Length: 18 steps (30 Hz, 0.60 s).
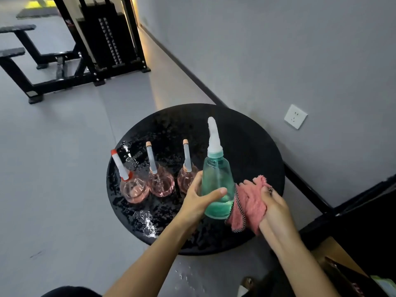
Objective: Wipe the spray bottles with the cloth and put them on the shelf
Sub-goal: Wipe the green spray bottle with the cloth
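Left hand (198, 198) grips the green spray bottle (217, 187), right hand (273, 205) clutches the pink cloth (249, 207) against it; three pink spray bottles (160, 185) wait left of centre on the bench (257, 151).

The tall bottle (217, 185) is see-through green with a white top. The cloth (252, 202) is pink with a black-and-white edge. The left bottle (134, 190) is pink with a red and white top. The middle bottle (160, 185) and the right bottle (185, 181) are pink with grey, orange-tipped tops. The table (252, 146) is black.

No legible txt, labels, brands or nos. anywhere in view.
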{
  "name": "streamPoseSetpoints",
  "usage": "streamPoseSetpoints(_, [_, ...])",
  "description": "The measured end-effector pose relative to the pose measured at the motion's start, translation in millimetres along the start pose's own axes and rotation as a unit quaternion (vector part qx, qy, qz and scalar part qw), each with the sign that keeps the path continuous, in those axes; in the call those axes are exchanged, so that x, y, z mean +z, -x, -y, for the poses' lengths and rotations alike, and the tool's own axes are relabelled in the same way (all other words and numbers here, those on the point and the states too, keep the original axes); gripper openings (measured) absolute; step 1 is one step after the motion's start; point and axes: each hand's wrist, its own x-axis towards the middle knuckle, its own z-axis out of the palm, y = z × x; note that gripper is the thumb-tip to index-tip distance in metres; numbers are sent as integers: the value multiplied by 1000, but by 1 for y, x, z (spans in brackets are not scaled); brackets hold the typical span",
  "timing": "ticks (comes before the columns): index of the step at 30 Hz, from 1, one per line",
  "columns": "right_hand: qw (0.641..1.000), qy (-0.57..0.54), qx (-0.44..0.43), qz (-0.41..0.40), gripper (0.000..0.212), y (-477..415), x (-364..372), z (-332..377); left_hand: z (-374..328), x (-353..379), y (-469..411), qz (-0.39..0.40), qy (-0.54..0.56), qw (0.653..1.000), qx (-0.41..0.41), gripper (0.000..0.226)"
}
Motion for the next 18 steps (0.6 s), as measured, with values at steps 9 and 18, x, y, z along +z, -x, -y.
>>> streamPoseSetpoints(9, [999, -18, 7, -29, 34, -44, -9, 6, 36, 0, -43, 9, -53, 998, -12, 66])
streamPoseSetpoints(18, [997, -55, 17, -44, 34, -57, -19, 10, 60, -12, -85, 39, -155, 986, -44, 68])
